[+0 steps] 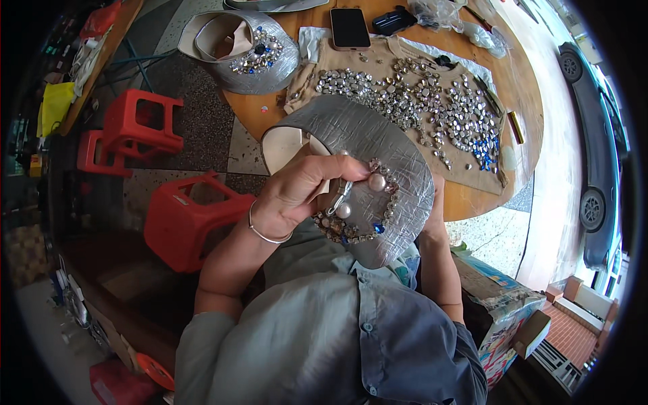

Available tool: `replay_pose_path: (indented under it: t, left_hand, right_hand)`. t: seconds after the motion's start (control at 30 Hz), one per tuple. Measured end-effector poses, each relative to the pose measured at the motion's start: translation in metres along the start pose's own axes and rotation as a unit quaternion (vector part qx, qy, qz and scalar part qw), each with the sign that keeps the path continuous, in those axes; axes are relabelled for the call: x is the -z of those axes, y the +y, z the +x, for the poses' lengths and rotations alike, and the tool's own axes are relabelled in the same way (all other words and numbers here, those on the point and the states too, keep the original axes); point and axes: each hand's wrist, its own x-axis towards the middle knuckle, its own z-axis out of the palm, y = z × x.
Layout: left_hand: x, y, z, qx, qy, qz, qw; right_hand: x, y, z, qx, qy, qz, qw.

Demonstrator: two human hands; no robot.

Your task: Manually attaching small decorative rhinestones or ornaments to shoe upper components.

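Observation:
A silver, crinkled sun visor (pixel 331 118) with a beige inner band is held up over my lap, tilted. Pearls, clear stones and blue stones (pixel 379 228) form a ring on its brim. My left hand (pixel 304 185), a bangle at its wrist, is closed on the visor at the band opening, a fingertip pressing beside a large pearl (pixel 377 182). A slim shiny metal piece (pixel 343 196) shows just below that hand; its kind is unclear. My right hand (pixel 436 202) grips the brim's right edge, its fingers mostly hidden behind it.
Many loose clear and blue stones (pixel 466 121) lie on a tan cloth (pixel 472 177) over the round wooden table (pixel 530 135). A second decorated silver visor (pixel 270 77), a phone (pixel 350 30) and plastic bags (pixel 435 15) rest there too. Red stools (pixel 182 223) stand left; a painted box (pixel 499 290) is right.

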Motion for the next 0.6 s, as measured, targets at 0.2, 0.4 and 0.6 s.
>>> replay_pose_path:
  t: [0.2,0.4,0.6]
  left_hand:
    - [0.000,-0.002,0.000,0.022,-0.013,0.009,1.000]
    - [-0.007,-0.002,-0.002,-0.008,-0.002,0.018,1.000]
    - [-0.003,-0.008,0.000,-0.010,0.003,-0.006,1.000]
  right_hand:
    - [-0.007,-0.002,0.000,0.058,0.012,0.022,0.998]
    - [-0.012,-0.008,0.002,0.067,0.014,0.014,0.998]
    - [-0.021,-0.021,0.003,-0.040,0.068,0.060,0.995]
